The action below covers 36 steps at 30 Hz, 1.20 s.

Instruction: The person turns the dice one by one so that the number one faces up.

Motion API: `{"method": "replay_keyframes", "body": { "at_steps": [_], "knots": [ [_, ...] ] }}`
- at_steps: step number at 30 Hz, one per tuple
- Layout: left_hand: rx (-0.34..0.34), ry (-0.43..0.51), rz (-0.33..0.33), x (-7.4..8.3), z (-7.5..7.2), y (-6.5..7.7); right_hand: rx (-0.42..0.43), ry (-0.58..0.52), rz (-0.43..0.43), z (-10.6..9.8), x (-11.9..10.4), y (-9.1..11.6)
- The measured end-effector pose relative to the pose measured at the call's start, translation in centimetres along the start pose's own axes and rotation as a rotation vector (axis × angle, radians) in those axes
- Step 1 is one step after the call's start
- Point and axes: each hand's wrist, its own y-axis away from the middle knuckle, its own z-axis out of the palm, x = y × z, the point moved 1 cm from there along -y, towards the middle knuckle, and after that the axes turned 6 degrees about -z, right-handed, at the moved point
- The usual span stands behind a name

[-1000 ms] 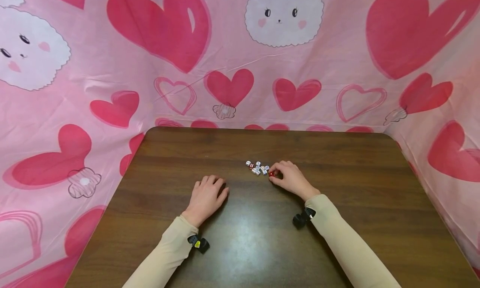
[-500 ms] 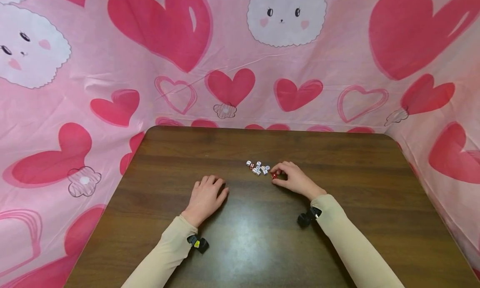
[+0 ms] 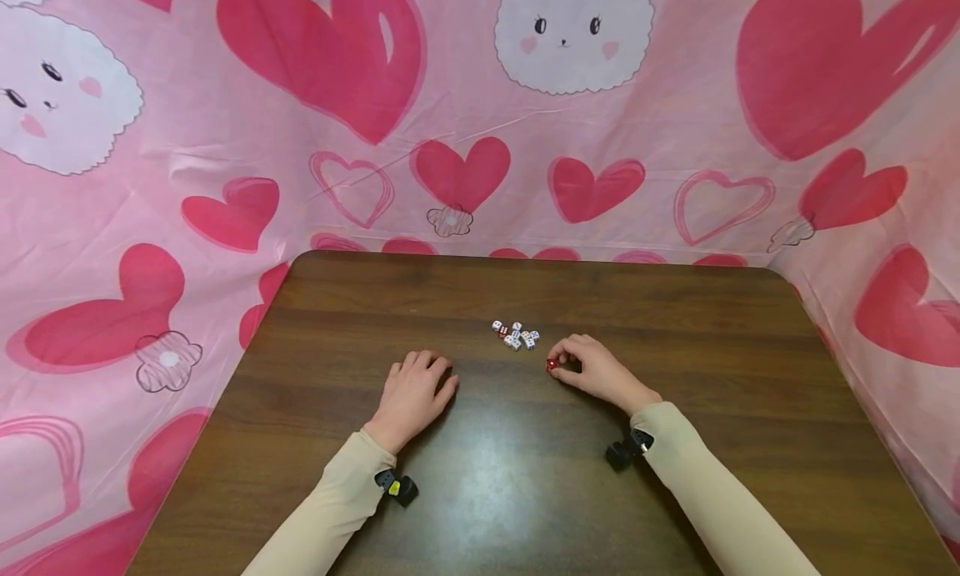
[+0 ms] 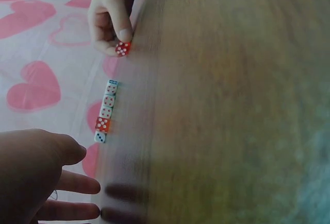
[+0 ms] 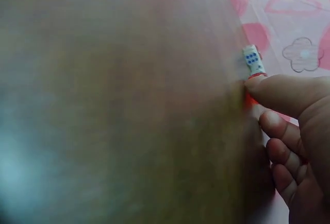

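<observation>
Between thumb and index finger my right hand [image 3: 597, 369] pinches a red die [image 3: 552, 365], just right of a small group of dice. In the left wrist view this die [image 4: 122, 49] shows white pips; in the right wrist view the thumb [image 5: 283, 91] covers most of it. White dice [image 3: 515, 336] make up most of the group, and a second red die [image 3: 503, 332] lies among them. My left hand [image 3: 408, 398] rests on the tabletop, left of and nearer than the dice, fingers loosely spread and holding nothing.
The brown wooden table [image 3: 345, 309] carries the dice near its middle, toward the far side. A pink cloth [image 3: 525, 126] printed with hearts hangs behind the table and at both sides. Each wrist wears a small black camera [image 3: 620, 454].
My right hand has drawn the pinched red die away from the group, to the right and toward the body. The left hand and the other dice stay in place.
</observation>
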Motion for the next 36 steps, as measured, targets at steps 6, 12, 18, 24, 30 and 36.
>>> {"method": "replay_keyframes", "body": {
  "at_steps": [6, 12, 18, 24, 30, 36],
  "knots": [
    [0.016, 0.003, 0.012, 0.1, 0.1, 0.1, -0.016, 0.016, -0.027, 0.3, -0.8, 1.0],
    [0.008, 0.021, 0.026, 0.2, 0.3, 0.1, -0.019, 0.043, -0.049, 0.6, -1.3, 2.0],
    [-0.01, 0.028, 0.02, 0.2, 0.3, 0.0, -0.039, 0.04, -0.073, 1.0, -2.0, 2.8],
    [-0.028, 0.079, 0.045, 0.5, 0.2, -1.0, -0.051, 0.039, -0.064, 1.2, -2.5, 3.1],
    [-0.071, 0.144, 0.038, 0.7, 0.8, -3.2, -0.038, 0.016, -0.051, 1.4, -2.3, 3.1],
    [-0.112, 0.239, 0.019, 1.3, 1.2, -6.3, -0.027, 0.011, -0.067, 1.5, -2.3, 3.2]
  ]
}}
